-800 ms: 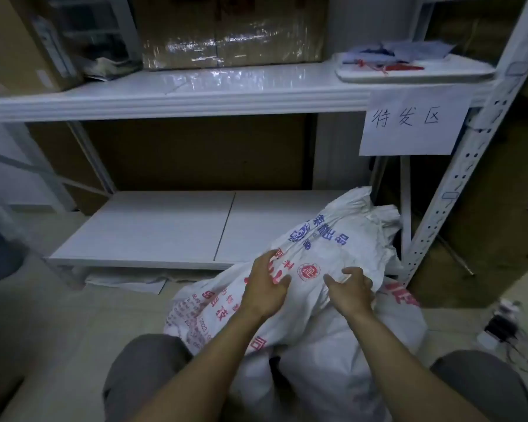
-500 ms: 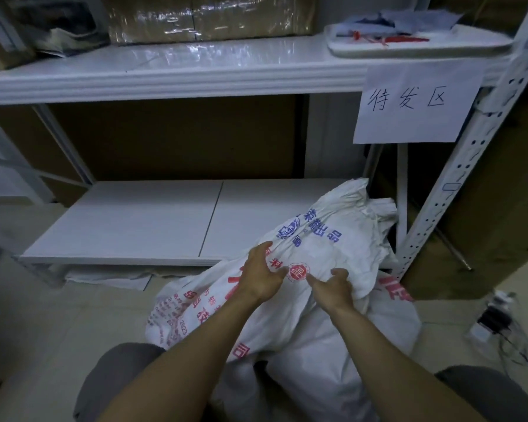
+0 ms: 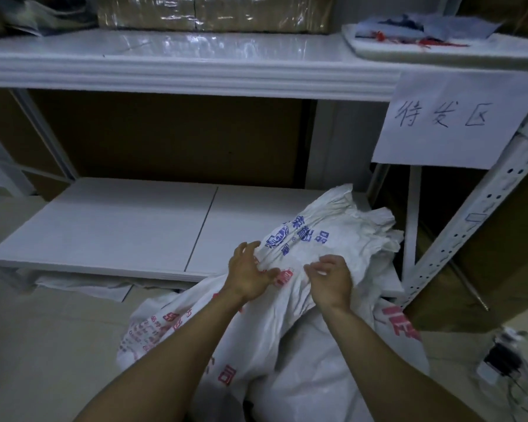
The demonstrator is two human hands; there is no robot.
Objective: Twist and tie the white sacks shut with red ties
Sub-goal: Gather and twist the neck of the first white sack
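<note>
A white woven sack (image 3: 323,239) with blue and red print lies tilted on the floor, its crumpled mouth resting on the low shelf's right end. A second white sack (image 3: 314,370) lies under it, nearer to me. My left hand (image 3: 247,277) pinches the printed sack's fabric at its left side, fingers partly spread. My right hand (image 3: 331,280) grips a fold of the same sack just to the right. Red ties (image 3: 424,42) lie in a white tray (image 3: 378,51) on the upper shelf at the far right.
The low white shelf board (image 3: 119,229) stretches left of the sack. A perforated white upright (image 3: 470,220) leans at the right with a handwritten paper sign (image 3: 451,120). Wrapped cardboard boxes (image 3: 214,10) sit on the upper shelf. A charger and cables (image 3: 500,360) lie on the floor.
Both hands have shifted a little up the sack toward its mouth, and the left hand's fingers have loosened and spread. The view has tilted slightly downward.
</note>
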